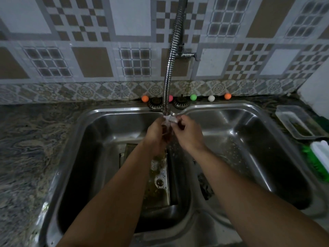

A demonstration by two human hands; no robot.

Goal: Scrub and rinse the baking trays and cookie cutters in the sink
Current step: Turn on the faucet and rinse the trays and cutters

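Both my hands meet under the spout of the tap (166,111), above the left basin of the double steel sink (99,122). My left hand (155,135) and my right hand (189,134) curl round a small cookie cutter (172,119). It looks pale at the top and dark lower down, and water and fingers mostly hide it. Water runs over it. Below my arms a baking tray (160,182) lies in the left basin, holding brownish soapy water.
A flexible metal tap hose (175,41) hangs from the tiled wall. Several coloured balls (193,97) and two strainer plugs (179,103) sit along the back rim. On the right counter are a clear plastic container (299,122) and a green brush (315,161). A dark scrub pad (204,184) lies in the right basin.
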